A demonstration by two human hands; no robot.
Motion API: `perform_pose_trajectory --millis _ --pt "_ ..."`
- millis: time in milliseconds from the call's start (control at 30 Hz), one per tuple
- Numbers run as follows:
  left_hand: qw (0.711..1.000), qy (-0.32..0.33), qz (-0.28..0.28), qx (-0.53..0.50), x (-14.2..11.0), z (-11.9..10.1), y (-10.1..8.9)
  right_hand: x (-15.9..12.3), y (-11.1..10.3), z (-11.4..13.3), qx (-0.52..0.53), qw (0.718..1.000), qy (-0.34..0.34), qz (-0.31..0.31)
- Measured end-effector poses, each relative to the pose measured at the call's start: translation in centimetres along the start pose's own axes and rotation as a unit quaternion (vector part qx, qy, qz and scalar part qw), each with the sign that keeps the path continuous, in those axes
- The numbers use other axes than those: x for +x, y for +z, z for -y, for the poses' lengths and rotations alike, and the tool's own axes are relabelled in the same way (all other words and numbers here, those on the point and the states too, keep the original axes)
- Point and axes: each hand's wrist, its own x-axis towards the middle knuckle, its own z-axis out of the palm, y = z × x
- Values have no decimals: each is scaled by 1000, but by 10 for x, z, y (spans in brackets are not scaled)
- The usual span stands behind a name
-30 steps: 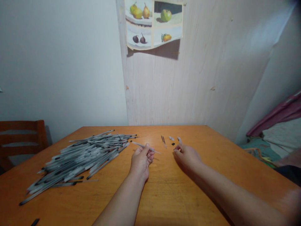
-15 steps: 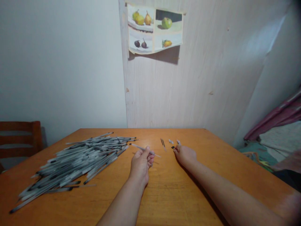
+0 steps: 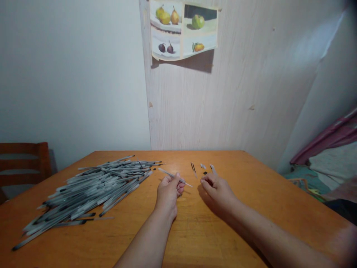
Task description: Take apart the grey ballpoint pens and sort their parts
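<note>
A pale wall and a wood-grain panel (image 3: 195, 108) stand behind an orange-brown wooden table (image 3: 195, 230); a sheet of 4 fruit paintings (image 3: 182, 31) hangs on the panel. A slatted wooden chair (image 3: 43, 160) is at the far left, and pink cloth (image 3: 315, 149) at the far right. A big heap of translucent, black-ended pens (image 3: 97, 186) covers the table's left part. To its right, above the tabletop, the left hand (image 3: 167, 191) pinches a slim translucent pen (image 3: 166, 172) between thumb and fingers, its thin tip pointing right. The right hand (image 3: 219, 190) has thumb and forefinger drawn together; whether anything sits between them, I cannot tell. Near it lie small black plugs (image 3: 205, 172), pale caps (image 3: 203, 166) and 2 dark, thin refills (image 3: 193, 167).
</note>
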Motion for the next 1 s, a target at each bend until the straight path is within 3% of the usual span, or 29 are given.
perform_pose_trajectory --millis 167,400,600,833,1000 --pt "1000 15 11 18 0 3 0 -7 11 24 40 997 -49 34" --pt "999 19 25 31 -1 5 -1 -10 19 28 -14 997 -47 52" --pt "997 59 -38 20 8 -6 -5 -25 1 25 -60 996 -18 70" --pt "984 124 -129 -8 18 -20 -12 -43 -21 0 -109 992 4 70" --pt "989 106 -108 9 14 -18 -9 -26 -16 0 -192 979 62 27"
